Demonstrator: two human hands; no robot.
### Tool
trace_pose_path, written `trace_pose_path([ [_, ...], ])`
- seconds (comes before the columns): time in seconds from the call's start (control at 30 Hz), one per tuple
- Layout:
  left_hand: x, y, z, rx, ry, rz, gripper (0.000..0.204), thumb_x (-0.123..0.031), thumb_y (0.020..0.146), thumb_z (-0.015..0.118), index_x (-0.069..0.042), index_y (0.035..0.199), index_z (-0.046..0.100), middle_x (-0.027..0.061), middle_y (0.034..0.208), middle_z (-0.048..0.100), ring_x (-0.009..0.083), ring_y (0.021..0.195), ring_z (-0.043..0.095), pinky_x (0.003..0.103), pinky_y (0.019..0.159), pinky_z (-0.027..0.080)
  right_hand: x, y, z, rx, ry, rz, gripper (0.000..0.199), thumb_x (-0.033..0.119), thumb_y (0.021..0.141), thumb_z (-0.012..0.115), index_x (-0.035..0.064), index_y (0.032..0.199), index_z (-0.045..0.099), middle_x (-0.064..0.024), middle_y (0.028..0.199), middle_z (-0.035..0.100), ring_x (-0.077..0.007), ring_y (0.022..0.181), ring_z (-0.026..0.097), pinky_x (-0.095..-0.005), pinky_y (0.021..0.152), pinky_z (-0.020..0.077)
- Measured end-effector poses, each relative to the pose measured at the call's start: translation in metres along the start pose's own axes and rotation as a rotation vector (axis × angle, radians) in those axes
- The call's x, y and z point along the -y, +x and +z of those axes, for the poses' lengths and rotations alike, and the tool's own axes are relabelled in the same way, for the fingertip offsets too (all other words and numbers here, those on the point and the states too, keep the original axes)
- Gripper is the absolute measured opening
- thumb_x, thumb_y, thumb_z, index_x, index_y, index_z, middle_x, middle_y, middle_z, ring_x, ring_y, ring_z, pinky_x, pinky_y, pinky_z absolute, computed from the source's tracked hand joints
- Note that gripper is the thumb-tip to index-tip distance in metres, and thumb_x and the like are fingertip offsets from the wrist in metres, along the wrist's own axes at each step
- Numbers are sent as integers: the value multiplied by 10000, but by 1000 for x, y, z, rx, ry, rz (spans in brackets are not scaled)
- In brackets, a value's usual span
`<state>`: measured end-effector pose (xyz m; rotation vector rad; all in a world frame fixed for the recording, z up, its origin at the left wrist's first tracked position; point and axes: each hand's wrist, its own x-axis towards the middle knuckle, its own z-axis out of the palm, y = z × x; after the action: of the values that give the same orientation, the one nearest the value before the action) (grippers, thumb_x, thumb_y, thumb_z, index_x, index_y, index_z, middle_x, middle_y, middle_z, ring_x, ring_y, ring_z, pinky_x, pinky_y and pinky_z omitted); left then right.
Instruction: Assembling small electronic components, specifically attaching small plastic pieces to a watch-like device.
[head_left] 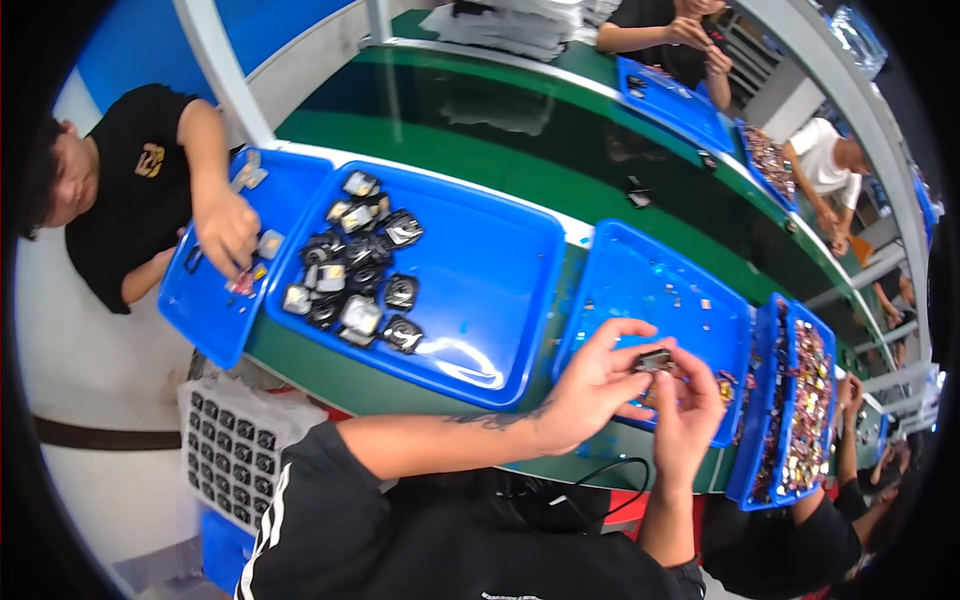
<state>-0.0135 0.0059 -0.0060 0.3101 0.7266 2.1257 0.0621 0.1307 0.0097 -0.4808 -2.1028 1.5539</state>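
Observation:
A small dark rectangular part (653,360) is held between the fingertips of both my hands, above a blue tray (625,262). My left hand (590,390) pinches it from the left, thumb and fingers closed on its edge. From the right, my right hand (690,402) grips it with thumb and fingers. Loose small pieces lie in the tray below, partly hidden by my hands. To the left, a larger blue tray (480,280) holds several black square housings (365,250), bunched toward its left side, some with pale or silvery faces.
Blue bins (740,490) full of small metallic pieces (808,400) stand at right. A co-worker's hand (226,232) reaches into the far-left blue tray (215,335). Beyond the trays runs a green belt (440,130). A white tray of black parts (230,440) sits lower left.

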Motion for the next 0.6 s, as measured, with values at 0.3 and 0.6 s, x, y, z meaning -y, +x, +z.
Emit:
trace_pose_path([
  [0.3, -52, -11, -35, -235, 479, 279, 466, -31, 916, 566, -130, 1352, 431, 93, 1418, 420, 210, 1154, 547, 406, 880, 554, -2, 106, 7, 339, -76, 34, 120, 7, 857, 640, -21, 974, 645, -65, 846, 651, -116, 718, 630, -262, 595, 519],
  [0.6, -147, -102, -77, -292, 2297, -11, 310, -255, 723, 775, -83, 960, 674, 107, 1003, 663, 310, 914, 644, 411, 811, 495, -134, 296, -71, 83, -585, 225, 53, 25, 740, 707, 0, 698, 689, -45, 633, 658, -101, 512, 519, -287, 467, 387],
])
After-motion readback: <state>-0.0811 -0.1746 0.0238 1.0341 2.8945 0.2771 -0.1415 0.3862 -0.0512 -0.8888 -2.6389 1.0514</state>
